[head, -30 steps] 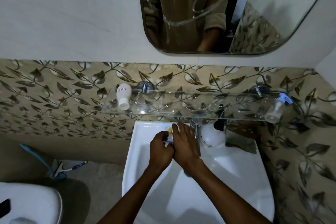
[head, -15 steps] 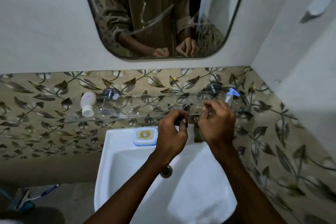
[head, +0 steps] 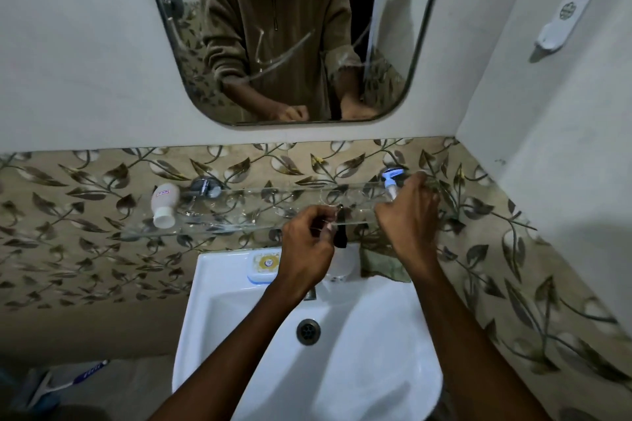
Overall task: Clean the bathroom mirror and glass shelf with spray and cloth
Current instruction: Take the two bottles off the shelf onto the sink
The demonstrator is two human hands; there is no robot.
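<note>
One streaked mirror (head: 290,27), one sink (head: 359,352), one glass shelf (head: 239,212) holding one white bottle (head: 164,203), label unreadable. My left hand (head: 307,246) pinches something small; right hand (head: 408,215) curled at shelf's end, grasp unclear. One green cloth (head: 379,261) below.

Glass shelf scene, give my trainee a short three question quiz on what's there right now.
1. True or false: the white bottle lies at the left end of the glass shelf.
2. Which hand reaches the blue-capped bottle? A) left hand B) right hand
3. Fill in: the green cloth sits on the back edge of the ____.

Key: 1 true; 2 B; 3 sink.
</note>
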